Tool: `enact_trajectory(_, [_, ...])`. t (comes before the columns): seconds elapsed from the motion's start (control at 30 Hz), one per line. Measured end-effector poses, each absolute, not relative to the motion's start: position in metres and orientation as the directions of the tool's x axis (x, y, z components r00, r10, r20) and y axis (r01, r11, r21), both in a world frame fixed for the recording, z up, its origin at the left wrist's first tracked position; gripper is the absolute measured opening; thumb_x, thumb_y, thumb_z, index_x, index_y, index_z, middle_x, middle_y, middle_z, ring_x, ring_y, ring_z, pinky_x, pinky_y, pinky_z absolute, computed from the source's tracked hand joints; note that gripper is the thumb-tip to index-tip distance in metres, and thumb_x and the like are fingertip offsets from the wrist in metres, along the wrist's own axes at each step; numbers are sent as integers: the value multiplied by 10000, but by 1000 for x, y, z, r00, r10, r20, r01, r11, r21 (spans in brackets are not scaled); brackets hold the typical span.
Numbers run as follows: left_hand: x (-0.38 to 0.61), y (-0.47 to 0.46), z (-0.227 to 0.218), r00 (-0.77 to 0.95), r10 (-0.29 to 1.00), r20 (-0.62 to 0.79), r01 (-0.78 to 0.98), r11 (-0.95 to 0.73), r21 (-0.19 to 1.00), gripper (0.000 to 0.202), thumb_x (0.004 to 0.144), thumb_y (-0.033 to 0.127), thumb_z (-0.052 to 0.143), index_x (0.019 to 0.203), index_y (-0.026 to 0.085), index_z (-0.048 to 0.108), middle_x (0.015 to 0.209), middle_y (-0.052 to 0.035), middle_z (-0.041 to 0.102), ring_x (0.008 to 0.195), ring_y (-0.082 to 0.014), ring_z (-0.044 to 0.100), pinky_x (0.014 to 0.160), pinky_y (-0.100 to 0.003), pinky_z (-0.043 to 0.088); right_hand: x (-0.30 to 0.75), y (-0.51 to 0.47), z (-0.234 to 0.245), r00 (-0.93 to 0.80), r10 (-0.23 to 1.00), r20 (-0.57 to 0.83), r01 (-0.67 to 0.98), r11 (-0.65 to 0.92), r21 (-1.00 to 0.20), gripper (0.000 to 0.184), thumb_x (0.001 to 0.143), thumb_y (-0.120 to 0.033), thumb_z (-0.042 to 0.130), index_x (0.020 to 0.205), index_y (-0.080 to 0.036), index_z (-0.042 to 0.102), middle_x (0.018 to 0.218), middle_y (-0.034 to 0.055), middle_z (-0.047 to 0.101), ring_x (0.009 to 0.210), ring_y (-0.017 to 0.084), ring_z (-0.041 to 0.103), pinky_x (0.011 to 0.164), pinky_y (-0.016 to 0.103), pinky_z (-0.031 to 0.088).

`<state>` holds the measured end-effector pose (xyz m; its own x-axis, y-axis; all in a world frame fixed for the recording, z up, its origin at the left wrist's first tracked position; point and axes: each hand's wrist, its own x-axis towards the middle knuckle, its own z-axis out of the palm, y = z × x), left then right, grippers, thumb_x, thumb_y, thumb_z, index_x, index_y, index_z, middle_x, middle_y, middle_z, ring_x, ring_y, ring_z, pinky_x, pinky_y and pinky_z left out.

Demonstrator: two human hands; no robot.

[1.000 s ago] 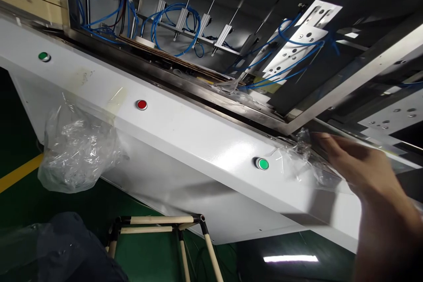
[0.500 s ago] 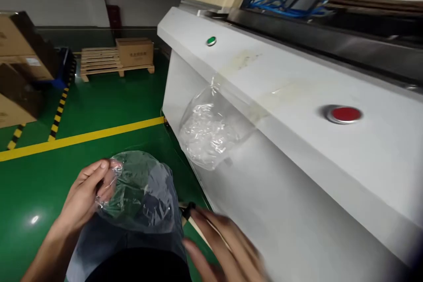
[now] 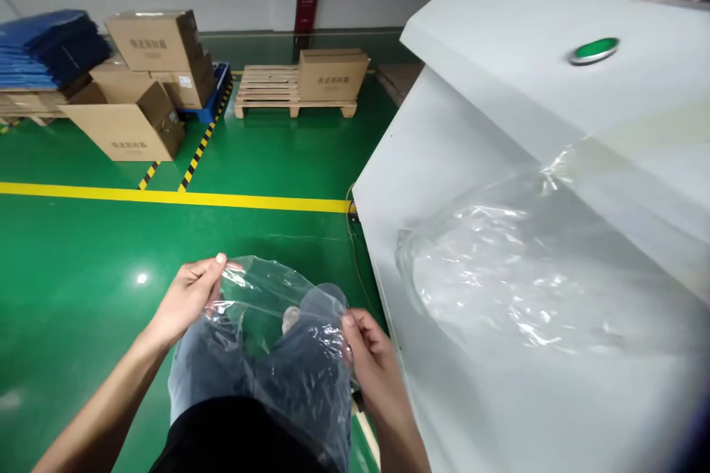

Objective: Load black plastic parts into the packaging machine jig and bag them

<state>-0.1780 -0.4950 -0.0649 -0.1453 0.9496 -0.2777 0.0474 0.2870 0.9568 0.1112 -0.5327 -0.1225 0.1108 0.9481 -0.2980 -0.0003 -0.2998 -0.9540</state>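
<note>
A clear plastic bag point(image 3: 277, 340) is stretched between my two hands, low in the middle of the view over my legs. My left hand point(image 3: 186, 299) pinches its left edge with closed fingers. On the bag's right edge, my right hand point(image 3: 371, 358) grips with closed fingers. The film hangs crumpled below my hands.
A white machine housing point(image 3: 499, 44) with a green button point(image 3: 593, 50) fills the right side; a clear bag stuffed with plastic film point(image 3: 515, 266) hangs on its front. Cardboard boxes point(image 3: 138, 89) and a wooden pallet point(image 3: 277, 92) stand on the green floor beyond a yellow line point(image 3: 166, 197).
My head has turned left and down, away from the machine's open interior. My right hand came off the machine's edge and took hold of the bag's right side.
</note>
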Motion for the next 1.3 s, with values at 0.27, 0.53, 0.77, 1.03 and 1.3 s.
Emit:
enact_trajectory(0.27, [-176,-492,-79,-51,907,-419,-27,418,908,670,781,818,738,900,159,728,452,104,256,410,-79,179,430,-251,125,131,-547,-108,129,952,-278,-31,-276,-961,482,783,-652,802,953,-246,606,687,-66,416,586,100,334,532,262,318])
enact_trajectory(0.53, [-181,-502,-113,-7,993,-121,186,120,975,716,658,461,985,1268,211,705,659,86,457,556,-83,367,519,-212,303,133,-553,-116,285,922,-260,232,-330,-915,521,792,-671,762,1050,-218,753,689,-16,546,656,157,511,617,303,457])
enact_trajectory(0.77, [-177,-514,-136,-15,974,-228,147,228,963,412,740,501,924,1034,219,864,900,-62,792,735,-172,674,665,-252,565,126,-563,-121,377,882,-284,228,-386,-894,523,852,-696,682,1002,-217,828,1105,113,821,1043,305,731,926,437,601])
enact_trajectory(1.03, [-176,-529,-141,14,943,-333,28,332,943,404,708,507,932,1010,245,875,1055,-95,831,924,-259,778,801,-304,625,122,-565,-128,451,856,-254,259,-398,-880,545,849,-715,670,976,-210,831,1074,129,831,1004,304,750,861,422,619])
enact_trajectory(1.3, [-176,-533,-141,-54,938,-343,20,345,939,449,705,630,897,921,237,879,1077,-119,825,1044,-312,776,927,-378,629,116,-569,-126,394,906,-157,337,-301,-892,484,924,-652,618,1000,-213,807,1027,104,820,951,266,735,868,402,605])
